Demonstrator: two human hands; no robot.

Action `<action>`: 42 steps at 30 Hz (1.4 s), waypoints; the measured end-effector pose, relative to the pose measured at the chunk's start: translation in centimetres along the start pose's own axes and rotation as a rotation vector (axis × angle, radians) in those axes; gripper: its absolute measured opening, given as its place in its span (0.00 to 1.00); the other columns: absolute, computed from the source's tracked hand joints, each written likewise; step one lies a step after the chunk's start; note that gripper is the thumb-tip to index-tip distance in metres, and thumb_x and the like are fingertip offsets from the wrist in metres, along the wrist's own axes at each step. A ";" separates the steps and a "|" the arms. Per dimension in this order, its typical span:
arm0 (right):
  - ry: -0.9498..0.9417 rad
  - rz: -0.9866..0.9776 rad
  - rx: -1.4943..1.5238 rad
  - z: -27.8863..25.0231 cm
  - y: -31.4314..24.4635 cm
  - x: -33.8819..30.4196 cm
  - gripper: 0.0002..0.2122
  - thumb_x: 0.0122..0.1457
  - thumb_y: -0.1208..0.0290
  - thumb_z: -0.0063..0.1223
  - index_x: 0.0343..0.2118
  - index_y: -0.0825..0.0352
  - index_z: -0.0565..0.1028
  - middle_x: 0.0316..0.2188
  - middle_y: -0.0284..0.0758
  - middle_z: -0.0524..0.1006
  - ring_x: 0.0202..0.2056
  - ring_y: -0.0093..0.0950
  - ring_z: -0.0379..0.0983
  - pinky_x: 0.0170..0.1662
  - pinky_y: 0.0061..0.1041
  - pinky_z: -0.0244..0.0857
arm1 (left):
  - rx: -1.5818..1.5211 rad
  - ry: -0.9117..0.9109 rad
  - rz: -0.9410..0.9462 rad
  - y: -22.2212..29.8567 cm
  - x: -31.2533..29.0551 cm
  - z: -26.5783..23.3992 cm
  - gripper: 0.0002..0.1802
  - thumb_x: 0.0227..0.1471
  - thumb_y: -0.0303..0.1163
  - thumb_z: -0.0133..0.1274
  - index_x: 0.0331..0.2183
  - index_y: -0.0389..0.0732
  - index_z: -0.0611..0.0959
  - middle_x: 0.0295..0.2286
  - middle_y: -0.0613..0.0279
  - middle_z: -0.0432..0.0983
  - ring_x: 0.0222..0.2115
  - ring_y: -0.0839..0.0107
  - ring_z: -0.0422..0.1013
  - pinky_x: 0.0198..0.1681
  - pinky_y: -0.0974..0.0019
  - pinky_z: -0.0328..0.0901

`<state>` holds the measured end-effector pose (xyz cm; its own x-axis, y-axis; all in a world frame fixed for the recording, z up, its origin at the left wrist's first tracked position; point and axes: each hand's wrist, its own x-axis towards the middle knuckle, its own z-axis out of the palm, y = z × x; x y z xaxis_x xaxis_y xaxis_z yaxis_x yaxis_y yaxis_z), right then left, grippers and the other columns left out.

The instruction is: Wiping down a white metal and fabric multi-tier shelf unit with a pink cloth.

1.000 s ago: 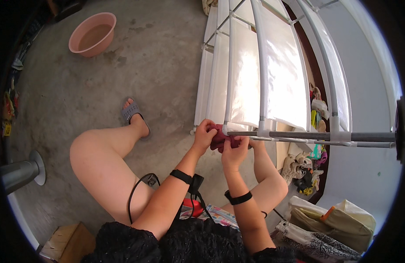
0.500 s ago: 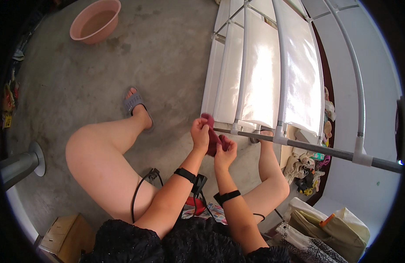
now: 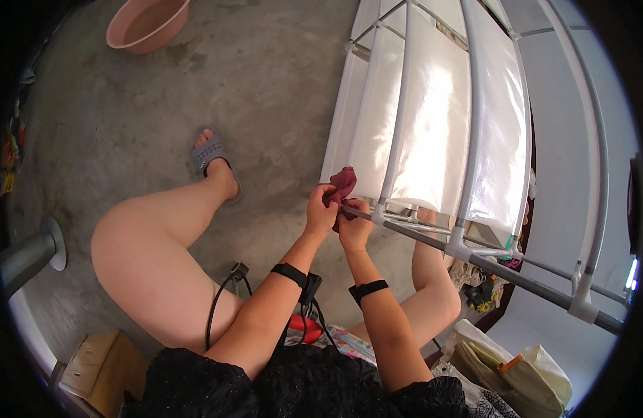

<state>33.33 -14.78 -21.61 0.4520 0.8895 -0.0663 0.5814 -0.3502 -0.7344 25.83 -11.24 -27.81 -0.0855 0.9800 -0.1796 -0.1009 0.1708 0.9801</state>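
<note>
A crumpled maroon cloth (image 3: pixel 343 182) is gripped in my left hand (image 3: pixel 321 212), its top sticking up past my fingers. Close on the right, my right hand (image 3: pixel 356 228) has its fingers closed at the near left end of a grey tube (image 3: pixel 415 235), where the cloth's lower part also lies. How much of the cloth and how much of the tube sits in those fingers is partly hidden. The tube belongs to a rack frame with shiny white panels (image 3: pixel 433 118) standing ahead to the right.
A pink basin (image 3: pixel 149 38) stands on the concrete floor (image 3: pixel 279 90) at the far left. Beside my knee is a grey pole (image 3: pixel 32 258); a cardboard box (image 3: pixel 102 366) sits lower left. Shoes (image 3: pixel 474 282) and bags (image 3: pixel 516 369) lie on the right.
The cloth is now bunched up and raised at the tube's end, where before it was stretched between both hands. The rack appears further right and turned in view.
</note>
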 end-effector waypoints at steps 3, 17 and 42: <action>0.088 -0.076 -0.030 0.4 1.0 -0.2 0.15 0.49 0.82 0.65 0.40 0.69 0.73 0.37 0.37 0.79 0.36 0.25 0.77 0.41 0.24 0.72 | -0.048 -0.039 -0.219 0.3 -0.1 0.0 0.21 0.47 0.13 0.45 0.44 0.33 0.78 0.39 0.56 0.78 0.39 0.68 0.74 0.46 0.65 0.69; -0.135 -0.199 -0.184 -2.7 0.2 2.5 0.14 0.45 0.82 0.64 0.37 0.67 0.76 0.33 0.40 0.80 0.35 0.33 0.79 0.41 0.30 0.73 | 0.019 -0.632 -0.517 2.8 6.1 -1.9 0.18 0.44 0.17 0.63 0.40 0.34 0.77 0.32 0.55 0.81 0.31 0.67 0.77 0.33 0.62 0.72; -0.048 -0.170 -0.240 -1.2 -0.4 1.0 0.16 0.48 0.85 0.58 0.42 0.67 0.74 0.35 0.38 0.78 0.39 0.34 0.76 0.44 0.30 0.71 | -0.405 -0.513 -0.690 0.1 3.5 -2.4 0.19 0.45 0.16 0.54 0.43 0.35 0.78 0.35 0.58 0.79 0.36 0.69 0.76 0.38 0.64 0.72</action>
<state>34.34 -14.15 -20.54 0.3051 0.9523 0.0075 0.7921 -0.2494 -0.5571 23.10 -8.02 -28.51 0.5570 0.6181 -0.5547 -0.3109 0.7746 0.5508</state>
